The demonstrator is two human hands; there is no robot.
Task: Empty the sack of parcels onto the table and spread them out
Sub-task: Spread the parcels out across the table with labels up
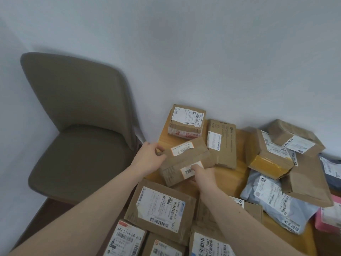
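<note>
A brown cardboard parcel (186, 159) with two white labels lies tilted near the left edge of the wooden table (230, 174). My left hand (149, 157) grips its left end, and my right hand (203, 176) holds its near right corner, thumb on the barcode label. Several other parcels lie spread around it: a taped box (186, 121) at the back, a flat carton (223, 143) beside it, a large flat box (160, 206) nearer to me, and a grey plastic mailer (273, 200) on the right. No sack is in view.
A brown upholstered chair (79, 133) stands against the wall just left of the table. More boxes (273, 154) pile at the back right, with a pink mailer (328, 217) at the right edge. The white wall closes the table's far side.
</note>
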